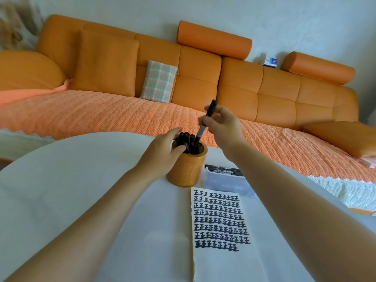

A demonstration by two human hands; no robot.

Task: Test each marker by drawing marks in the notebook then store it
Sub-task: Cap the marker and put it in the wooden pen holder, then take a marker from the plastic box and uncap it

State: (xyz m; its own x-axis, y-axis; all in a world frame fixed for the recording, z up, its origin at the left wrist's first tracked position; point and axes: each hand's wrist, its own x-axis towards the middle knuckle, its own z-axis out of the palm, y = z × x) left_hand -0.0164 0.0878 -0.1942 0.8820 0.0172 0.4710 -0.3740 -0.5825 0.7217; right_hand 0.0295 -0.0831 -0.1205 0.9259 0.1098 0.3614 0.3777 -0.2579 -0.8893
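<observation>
Head cam: marker pinched in R hand, mid-frame; long axis steep, lower end down-left at pen cup mouth; cup rim gripped by L hand, nearer.

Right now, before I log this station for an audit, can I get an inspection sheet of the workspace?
Surface: white table.
Job's things: marker above cup of markers; notebook page with rows of marks; clear box holding a few more.
Clutter: nothing seen.
Hands: left hand grips cup top; right hand pinches marker.
Cables: nothing seen.
Surroundings: orange sofa, plaid cushion.
</observation>
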